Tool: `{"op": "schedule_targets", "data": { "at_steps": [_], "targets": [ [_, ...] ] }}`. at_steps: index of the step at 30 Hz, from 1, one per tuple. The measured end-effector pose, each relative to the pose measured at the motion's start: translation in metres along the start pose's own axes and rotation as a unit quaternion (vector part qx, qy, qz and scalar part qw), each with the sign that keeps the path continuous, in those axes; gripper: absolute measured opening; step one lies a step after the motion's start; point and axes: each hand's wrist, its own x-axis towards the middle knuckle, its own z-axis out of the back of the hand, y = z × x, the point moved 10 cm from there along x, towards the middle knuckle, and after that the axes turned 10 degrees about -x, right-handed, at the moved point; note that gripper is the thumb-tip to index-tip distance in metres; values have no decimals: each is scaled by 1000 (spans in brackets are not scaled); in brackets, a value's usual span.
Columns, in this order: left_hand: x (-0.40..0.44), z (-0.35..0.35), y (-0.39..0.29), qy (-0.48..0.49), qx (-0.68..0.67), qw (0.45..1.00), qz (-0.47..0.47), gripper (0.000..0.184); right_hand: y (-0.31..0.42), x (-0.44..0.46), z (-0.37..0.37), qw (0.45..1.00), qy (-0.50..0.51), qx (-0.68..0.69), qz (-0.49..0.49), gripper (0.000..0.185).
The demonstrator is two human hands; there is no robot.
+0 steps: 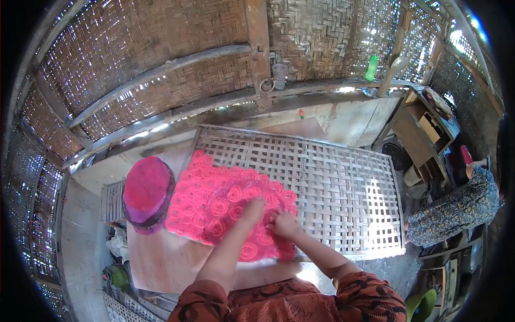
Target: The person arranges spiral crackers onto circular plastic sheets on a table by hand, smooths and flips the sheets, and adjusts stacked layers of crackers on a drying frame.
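Starting low at the far left, seeing a green object (117,276) and a white bundle (117,244) lying beside the table (161,263), outside the working area. Moving inward, finding a pink drum (147,190) standing at the table's left end, just beside the cloth (217,206), probably for keeping it near without crowding the arms.

Coming next to the cloth, seeing it lying across the left end of the rack (343,193) and reaching down towards the body, rose pattern showing, probably for having broad, firm support beneath.

Bringing the left hand (255,208) onto the cloth's middle, slanting the forearm forward and rightward, turning the back of the hand upward and curling the fingers down, likely for steadying the fabric. Setting the right hand (284,222) just beside it, nearer the cloth's right edge, angling the forearm inward, bending the fingers loosely over the surface. With the fingertips partly hidden in both, being unable to tell pressing from pinching.

Following the rack rightward, seeing its open weave stretching well past the cloth. Ending at the right, finding a cabinet (424,129) standing by the wall and another person (456,209) in patterned clothing leaning nearby, well apart from both hands.
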Motion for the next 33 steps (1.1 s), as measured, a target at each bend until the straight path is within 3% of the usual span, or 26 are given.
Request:
{"op": "schedule_targets", "data": {
  "at_steps": [3, 5, 7, 10, 11, 12, 14, 15, 16, 17, 18, 19, 20, 22, 24, 26, 27, 28, 29, 31, 32, 33],
  "targets": [
    [8, -19, -9, 44, 87, 995, -17, 14, 9, -2, -10, 997, -16, -45, 66, 28],
    [10, -24, -13, 50, 176, 982, -50, 15, 18, -1, -32, 986, 33, -113, 118, 27],
    [12, -33, -10, 50, 189, 978, -67, 15, 17, -2, -32, 984, -23, -125, 126, 23],
    [12, -33, -13, 38, 181, 977, -107, 13, -13, 12, -29, 992, -111, -9, 67, 20],
    [12, -29, -16, 28, 157, 979, -128, 12, -47, 14, -22, 984, -71, 155, -49, 20],
    [16, -28, -13, 27, 156, 979, -130, 12, -81, 9, -33, 936, -28, 312, -162, 19],
    [25, -33, 5, 82, 78, 990, -79, 12, -131, 14, -75, 758, 45, 619, -199, 19],
    [28, -32, 11, 83, 76, 991, -78, 12, -139, 14, -51, 701, 18, 676, -226, 17],
    [35, -26, 25, 70, -22, 997, -28, 13, -163, 23, -66, 667, 14, 707, -232, 18],
    [40, -23, 42, 55, -119, 991, 23, 16, -175, 22, -36, 676, -39, 680, -282, 22],
    [46, -26, 56, 56, -120, 991, 24, 16, -183, 36, -28, 715, -49, 649, -256, 25],
    [54, -16, 76, -10, -193, 980, 45, 16, -188, 49, -21, 752, -58, 616, -228, 29],
    [57, -6, 92, -77, -265, 959, 66, 17, -184, 56, -11, 751, -58, 617, -228, 29],
    [71, 9, 92, -88, -292, 947, 101, 17, -174, 64, 15, 716, -107, 648, -238, 31],
    [81, 21, 97, -112, -354, 911, 178, 16, -183, 80, -8, 717, -98, 650, -234, 34],
    [94, 29, 94, -127, -339, 917, 168, 15, -199, 95, -46, 717, -91, 652, -232, 37],
    [98, 32, 93, -141, -325, 922, 158, 14, -204, 105, -49, 846, -102, 492, -178, 38],
    [103, 28, 94, -140, -325, 922, 158, 14, -198, 112, -46, 938, -108, 309, -116, 38],
    [108, 16, 98, -133, -382, 901, 161, 13, -188, 113, -32, 938, -107, 309, -117, 38],
    [113, 5, 82, -125, -440, 874, 166, 14, -159, 107, 9, 881, -41, 426, -199, 36],
    [109, 4, 55, -103, -558, 796, 210, 16, -148, 109, 30, 882, -38, 425, -201, 36],
    [105, -5, 36, -80, -663, 701, 249, 20, -131, 112, 37, 768, -7, 607, -202, 32]
  ]
}}
